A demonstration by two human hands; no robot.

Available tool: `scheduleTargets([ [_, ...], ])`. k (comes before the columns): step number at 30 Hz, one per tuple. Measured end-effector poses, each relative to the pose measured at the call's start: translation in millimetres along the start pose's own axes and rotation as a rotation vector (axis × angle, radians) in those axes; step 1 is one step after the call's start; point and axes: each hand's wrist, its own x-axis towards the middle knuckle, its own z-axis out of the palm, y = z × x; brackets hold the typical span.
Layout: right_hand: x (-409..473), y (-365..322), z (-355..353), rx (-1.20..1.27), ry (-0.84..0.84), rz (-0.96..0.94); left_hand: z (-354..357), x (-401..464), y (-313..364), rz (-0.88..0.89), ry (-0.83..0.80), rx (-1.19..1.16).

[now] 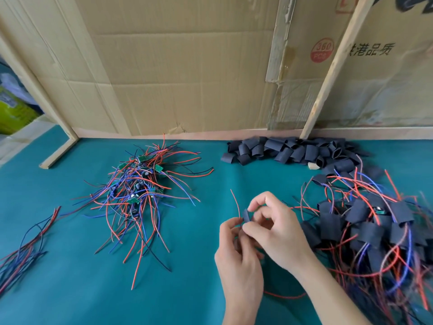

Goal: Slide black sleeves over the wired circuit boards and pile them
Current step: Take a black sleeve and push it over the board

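- The right hand [274,228] pinches a short black sleeve [246,215] between thumb and forefinger, its other fingers curled loosely behind.
- The left hand [236,256] has its fingers curled around thin wires just beneath the sleeve; a red wire [235,202] rises from the grip. Whether a board sits inside the sleeve cannot be told.
- Both hands hover above the teal cloth-covered counter [187,289], right of its middle.
- A tangled heap of bare green circuit boards with red, blue and black wires [140,184] lies to the left, well apart from the hands.
- A row of loose black sleeves [293,151] lies along the back edge, against the brown cardboard wall [187,66].
- A pile of sleeved boards with trailing wires [365,231] lies just right of the right hand.
- A loose bundle of red, blue and black wires [25,249] lies at the far left edge.
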Motion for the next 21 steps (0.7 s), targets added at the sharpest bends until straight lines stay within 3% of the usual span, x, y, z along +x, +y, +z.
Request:
scheduleTargets([
  [7, 2.4, -0.1, -18.0, 0.153, -0.154, 0.211, 1.5, -1.9, 1.4, 0.036, -0.025, 0.051],
  [13, 2.0, 1.5, -34.7, 0.337, -0.242, 0.225, 0.7, -2.8, 4.3, 0.07, -0.066, 0.113],
  [15, 4.8, 1.5, -35.5, 0.376, -0.115, 0.212, 0.5, -2.6, 3.9, 0.085, -0.075, 0.128],
  [19, 12.3, 3.5, -45.9, 0.553, 0.335, 0.188, 1.1, -3.6, 4.3, 0.106, -0.127, 0.155],
  [21, 13.8, 4.0, -51.8, 0.583, 0.451, 0.125, 1.3, -4.5, 3.8, 0.128, -0.171, 0.185],
])
